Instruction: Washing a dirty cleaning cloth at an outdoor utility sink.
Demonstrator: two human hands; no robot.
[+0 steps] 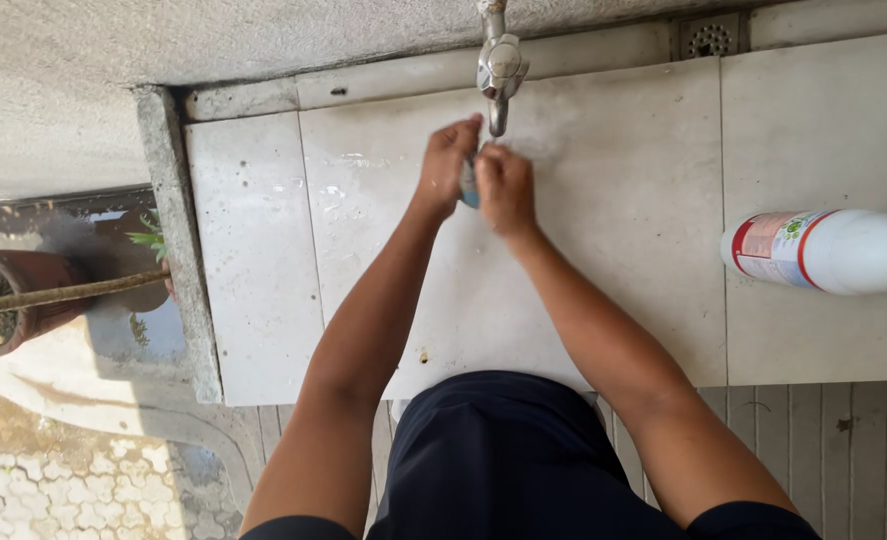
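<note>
Tap: on the wall, directly above the fingers of both hands, spout touching them. Small object: between the two hands, below the fingertips. Bottle: on its side on the tiled floor, well right of the fingers; plant pot: far left, beyond the kerb.

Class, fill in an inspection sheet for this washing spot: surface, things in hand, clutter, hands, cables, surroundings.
Surface: pale tiled floor, stained, bordered by a concrete curb.
Things in hand: small blue-grey object, mostly hidden, held under the metal tap.
Clutter: white plastic bottle lying on its side at the right.
Hands: left hand and right hand together around the object.
Cables: nothing seen.
Surroundings: drain grate near the wall; potted plant at the left.
</note>
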